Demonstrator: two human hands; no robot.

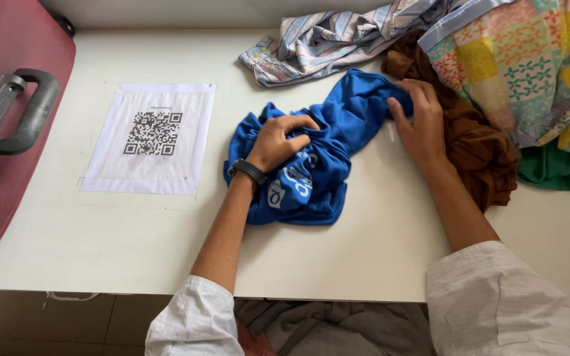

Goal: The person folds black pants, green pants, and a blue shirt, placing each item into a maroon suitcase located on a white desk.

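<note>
Left hand (pixel 278 140) is gripping the crumpled blue shirt (pixel 311 158) at frame centre on the white counter (pixel 100 231); right hand (pixel 420 122) is pinching its upper-right end beside the brown garment (pixel 483 151).

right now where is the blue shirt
In the head view the blue shirt lies crumpled mid-table, gripped by both hands, with a taped paper sheet on its left and a brown cloth on its right.

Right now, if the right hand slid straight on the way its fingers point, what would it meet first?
The right hand grips the blue shirt, fingers pointing up-left. Past the shirt's edge, the striped cloth probably comes first, though depth is unclear.
</note>
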